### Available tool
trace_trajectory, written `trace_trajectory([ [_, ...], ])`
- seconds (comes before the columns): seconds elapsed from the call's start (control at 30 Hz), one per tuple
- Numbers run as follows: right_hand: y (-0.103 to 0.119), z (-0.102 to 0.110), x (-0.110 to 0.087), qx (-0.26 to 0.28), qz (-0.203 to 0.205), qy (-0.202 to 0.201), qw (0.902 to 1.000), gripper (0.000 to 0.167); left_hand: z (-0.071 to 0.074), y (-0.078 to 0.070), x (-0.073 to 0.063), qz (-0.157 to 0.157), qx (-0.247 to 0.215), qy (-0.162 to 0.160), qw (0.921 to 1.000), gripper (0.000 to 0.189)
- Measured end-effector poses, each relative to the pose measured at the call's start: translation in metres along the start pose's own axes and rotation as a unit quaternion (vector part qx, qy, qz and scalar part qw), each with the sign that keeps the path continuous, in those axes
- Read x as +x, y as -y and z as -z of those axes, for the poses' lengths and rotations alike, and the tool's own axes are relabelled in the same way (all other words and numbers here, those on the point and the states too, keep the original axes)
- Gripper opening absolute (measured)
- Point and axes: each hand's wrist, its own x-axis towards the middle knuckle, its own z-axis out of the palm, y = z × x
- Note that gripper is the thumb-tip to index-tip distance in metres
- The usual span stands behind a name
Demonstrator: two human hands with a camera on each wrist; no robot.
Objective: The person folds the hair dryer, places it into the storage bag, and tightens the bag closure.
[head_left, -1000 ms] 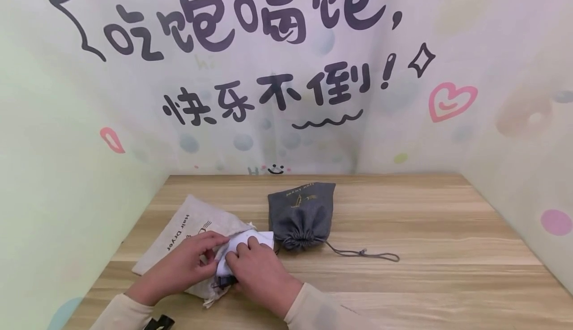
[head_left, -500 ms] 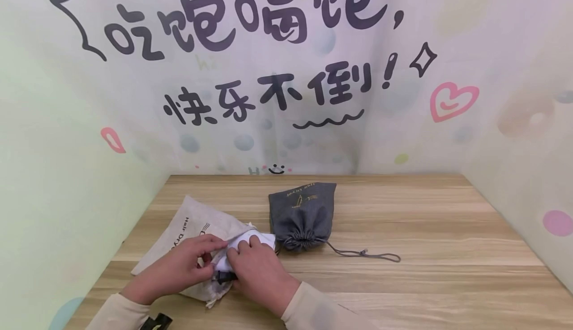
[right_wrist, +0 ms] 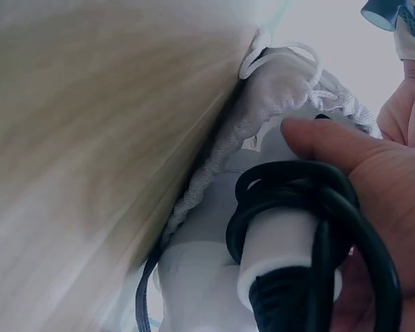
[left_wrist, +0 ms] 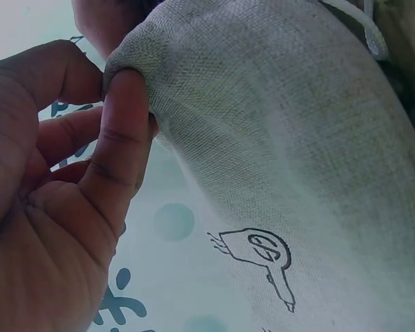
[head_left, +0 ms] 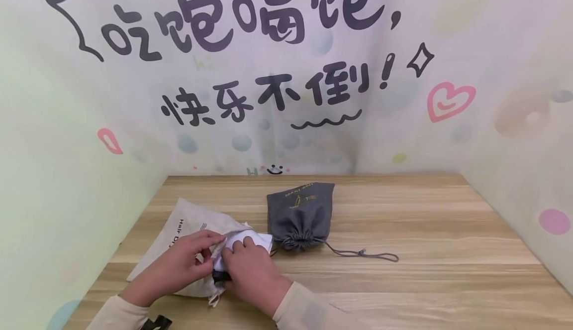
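Note:
A beige drawstring bag (head_left: 197, 215), printed "Hair Dryer", lies on the left of the table with its mouth toward the right. My left hand (head_left: 181, 263) pinches the cloth at the mouth; its thumb and a finger (left_wrist: 124, 124) meet on the hem in the left wrist view. Partly inside the mouth is a white hair dryer (head_left: 264, 241), gripped by my right hand (head_left: 255, 273). The dryer's handle (right_wrist: 280, 242) has a black cord (right_wrist: 346, 207) looped around it in the right wrist view. The dryer's far part is hidden in the bag.
Just right of the hands lies a dark grey drawstring bag (head_left: 300, 215), gathered at its neck. Its cord (head_left: 371, 255) trails to the right. A wooden table (head_left: 425, 270) spans the space, with printed cloth walls (head_left: 380, 136) behind and on both sides.
Both hands, the white hair dryer and the beige bag have shifted slightly left. The black part by the bag's mouth now sits further left, nearer the left hand. The grey bag stays put.

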Motion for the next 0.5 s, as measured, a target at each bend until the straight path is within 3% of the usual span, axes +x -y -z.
trace_trajectory([
  [0.33,-0.009,0.0,-0.007,0.038,0.063,0.009,0.9973,0.038,0.001,0.001,0.0,0.01,0.003,0.002,0.9999,0.043],
  [0.5,-0.025,0.005,-0.009,0.053,0.047,-0.024,0.9972,0.029,0.0,0.002,-0.001,-0.005,0.001,0.0,1.0,0.042],
])
